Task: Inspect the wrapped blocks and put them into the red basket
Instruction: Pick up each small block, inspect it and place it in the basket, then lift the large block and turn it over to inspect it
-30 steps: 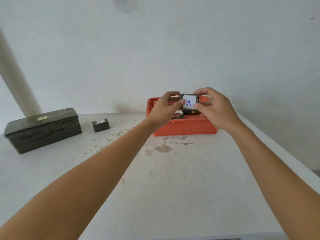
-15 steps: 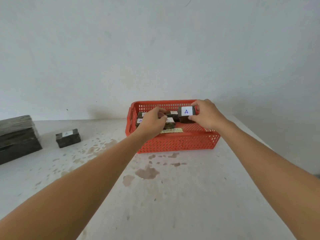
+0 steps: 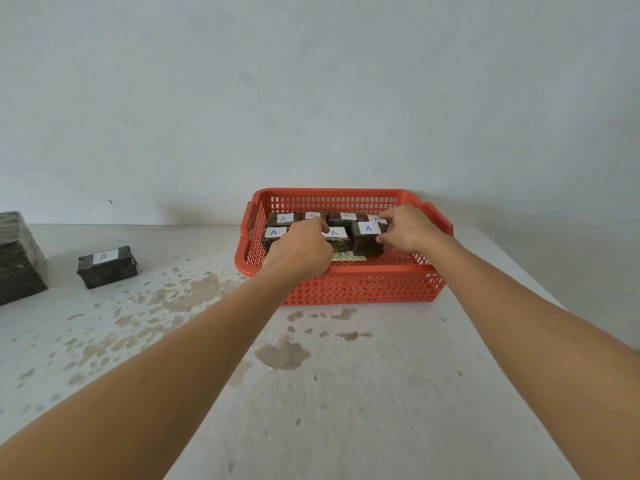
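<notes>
The table (image 3: 346,393) fills the lower frame, stained. The basket (image 3: 346,282) sits at centre right, holding labelled blocks. Inside it, the right hand (image 3: 408,230) pinches a block (image 3: 367,239) at that block's right side, fingers over its far edge. The left hand (image 3: 301,247) rests curled over blocks left of it; its grip cannot be told. A spare block (image 3: 107,266) lies at mid left.

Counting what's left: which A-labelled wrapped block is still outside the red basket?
The lone wrapped block lying on the table left of the red basket, near the big dark stack. All the others sit inside the basket.
</notes>
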